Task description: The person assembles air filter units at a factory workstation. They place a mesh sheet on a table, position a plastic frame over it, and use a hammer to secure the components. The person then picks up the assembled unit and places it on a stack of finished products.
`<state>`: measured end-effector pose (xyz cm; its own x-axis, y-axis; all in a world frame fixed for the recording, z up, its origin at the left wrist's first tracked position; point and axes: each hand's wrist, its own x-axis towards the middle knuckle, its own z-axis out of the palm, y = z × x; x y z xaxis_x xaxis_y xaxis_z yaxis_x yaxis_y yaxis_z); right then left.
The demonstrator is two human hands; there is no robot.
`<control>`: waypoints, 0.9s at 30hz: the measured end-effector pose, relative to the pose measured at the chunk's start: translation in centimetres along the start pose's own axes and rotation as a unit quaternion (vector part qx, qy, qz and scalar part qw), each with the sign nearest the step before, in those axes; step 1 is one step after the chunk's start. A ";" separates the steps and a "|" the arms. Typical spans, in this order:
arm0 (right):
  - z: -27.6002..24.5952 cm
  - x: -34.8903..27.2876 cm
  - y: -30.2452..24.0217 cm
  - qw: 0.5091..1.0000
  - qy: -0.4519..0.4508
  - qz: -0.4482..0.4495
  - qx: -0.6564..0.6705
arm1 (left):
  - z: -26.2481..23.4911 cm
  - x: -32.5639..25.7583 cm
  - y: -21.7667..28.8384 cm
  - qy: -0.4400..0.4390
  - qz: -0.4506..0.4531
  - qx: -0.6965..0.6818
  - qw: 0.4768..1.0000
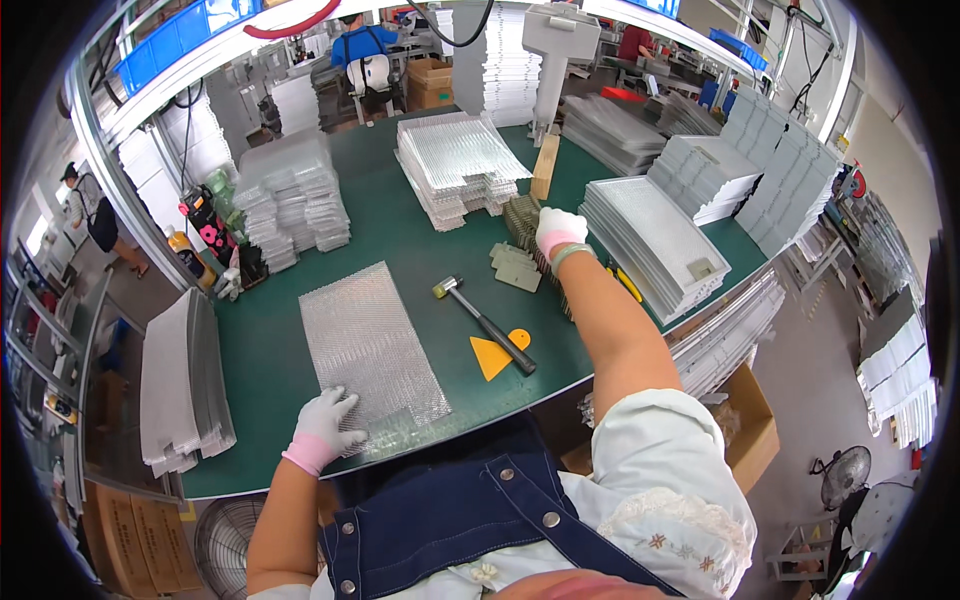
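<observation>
Head view: left hand (324, 426), splayed, grips nothing, resting on the mesh (370, 330) beneath. Right hand (561, 231) touches the plates (521, 222); its grip cannot be told. Hammer (490, 327) lies between the hands, across the scraper (487, 357).

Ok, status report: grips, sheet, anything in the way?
Left grip on textured sheet. Right grip at small plates. Sheet flat; hammer and yellow scraper lie apart, to its right.

two gloved hands (325, 430), one mallet (487, 321), one yellow scraper (489, 358)
</observation>
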<state>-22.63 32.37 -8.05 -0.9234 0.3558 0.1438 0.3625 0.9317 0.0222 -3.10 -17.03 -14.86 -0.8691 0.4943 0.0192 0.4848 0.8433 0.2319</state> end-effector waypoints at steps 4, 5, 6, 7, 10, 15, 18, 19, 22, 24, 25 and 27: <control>-2.1 -3.2 0.1 0.975 0.187 -0.061 0.105 | -0.1 -1.8 2.7 -0.006 0.073 0.029 0.997; -2.4 -5.4 -0.4 0.951 0.236 -0.129 0.154 | 0.5 -2.5 2.7 0.008 0.079 0.033 0.996; -4.2 -9.1 -2.1 0.923 0.236 -0.210 0.222 | 1.2 -3.4 2.6 0.021 0.078 0.036 0.996; -4.7 -12.5 -2.7 0.896 0.227 -0.276 0.265 | 1.2 -3.5 2.9 0.025 0.071 0.023 0.997; -3.6 -21.5 -5.6 0.882 0.126 -0.404 0.206 | 1.0 -3.5 3.2 0.032 0.053 0.006 0.998; 1.7 -26.8 -5.9 0.786 0.263 -0.508 0.236 | -0.8 -2.8 6.3 0.028 0.005 0.073 0.997; 3.1 -28.3 -5.5 0.807 0.250 -0.472 0.253 | -0.8 -4.0 8.1 0.145 -0.004 0.103 0.984; 3.1 -28.8 -5.2 0.831 0.205 -0.449 0.257 | -1.1 -5.0 9.0 0.230 0.016 0.079 0.970; 2.7 -29.6 -4.5 0.836 0.154 -0.380 0.365 | 0.1 -9.3 9.6 0.251 -0.107 -0.109 0.956; 1.5 -31.1 -3.6 0.786 0.235 -0.337 0.463 | 0.2 -11.4 10.2 0.095 -0.242 -0.278 0.925; 1.2 -32.2 -3.3 0.790 0.171 -0.321 0.495 | 2.6 -11.8 8.8 0.039 -0.281 -0.398 0.873; 0.4 -35.6 -2.7 0.807 -0.028 -0.226 0.545 | 5.2 -12.5 7.9 -0.025 -0.333 -0.580 0.743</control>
<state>9.23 17.21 -13.61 -0.9454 -0.0640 0.3195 -0.3112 0.4675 -0.8274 12.13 -15.47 -18.29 -0.8593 0.0795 -0.5053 -0.4880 0.1688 0.8564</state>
